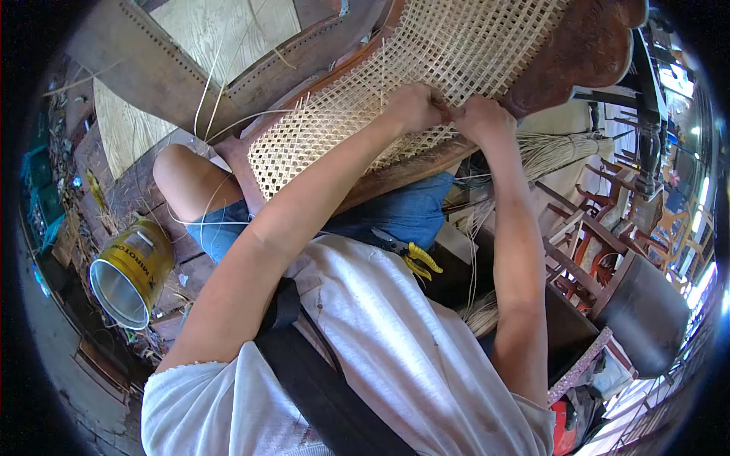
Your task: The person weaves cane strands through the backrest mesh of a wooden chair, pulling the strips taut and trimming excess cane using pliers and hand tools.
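Spanning brown frame (414, 175): pale cane mesh (372, 91); openwork

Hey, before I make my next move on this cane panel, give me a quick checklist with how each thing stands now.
1. Both hands at the work: ok. Left hand and right hand are close together near the edge of the weave.
2. Strand firmly gripped: cannot tell; the fingertips are hidden.
3. Strand ends tidy: not ok. Some ends stick up along the weave's far edge.
4. Pliers nearby: ok, by your lap, seemingly within reach.
5. Frame steady: cannot tell; it lies over your lap, but its support is mostly hidden.
6. Bucket out of the way: ok, off to your left.
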`<state>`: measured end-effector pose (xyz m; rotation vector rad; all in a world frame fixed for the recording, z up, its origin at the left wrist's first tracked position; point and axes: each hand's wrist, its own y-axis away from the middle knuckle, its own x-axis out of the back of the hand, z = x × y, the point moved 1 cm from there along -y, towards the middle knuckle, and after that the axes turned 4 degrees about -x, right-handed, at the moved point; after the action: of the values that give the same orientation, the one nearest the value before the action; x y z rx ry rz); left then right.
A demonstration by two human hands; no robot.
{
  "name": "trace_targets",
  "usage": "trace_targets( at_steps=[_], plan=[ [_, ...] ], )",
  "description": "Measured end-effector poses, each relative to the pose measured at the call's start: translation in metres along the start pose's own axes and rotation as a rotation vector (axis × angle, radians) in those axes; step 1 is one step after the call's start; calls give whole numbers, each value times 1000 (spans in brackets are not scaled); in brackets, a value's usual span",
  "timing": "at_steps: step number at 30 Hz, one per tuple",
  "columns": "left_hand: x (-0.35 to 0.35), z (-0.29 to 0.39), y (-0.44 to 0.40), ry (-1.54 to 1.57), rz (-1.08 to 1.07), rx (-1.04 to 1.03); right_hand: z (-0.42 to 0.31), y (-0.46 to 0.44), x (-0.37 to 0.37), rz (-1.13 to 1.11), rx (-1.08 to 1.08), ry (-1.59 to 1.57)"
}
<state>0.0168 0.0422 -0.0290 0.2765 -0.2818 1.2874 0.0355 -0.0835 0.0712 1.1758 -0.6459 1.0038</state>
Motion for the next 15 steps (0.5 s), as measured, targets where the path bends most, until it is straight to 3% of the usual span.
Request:
trace_targets(
  at_steps=[2, 4, 7, 9, 11, 14, 15],
  plan=[
    [-2, 2, 8, 15, -49, -35, 4, 2, 0, -3, -1, -3],
    [-5, 3, 10, 163, -45, 82, 13, 4, 5, 8, 1, -3],
    [-8, 6, 11, 87, -59, 165, 53, 22, 18, 190, -8, 91],
    [0, 18, 14, 52, -60, 94, 80, 31, 37, 151, -186, 57],
    [-3, 23, 11, 17, -60, 24, 73, 41, 45, 185, -210, 26],
    [-15, 29, 1, 152, 79, -124, 57, 52, 63, 206, -199, -59],
    [-17, 35, -2, 511, -9, -15, 54, 54, 65, 193, -178, -110]
  ],
)
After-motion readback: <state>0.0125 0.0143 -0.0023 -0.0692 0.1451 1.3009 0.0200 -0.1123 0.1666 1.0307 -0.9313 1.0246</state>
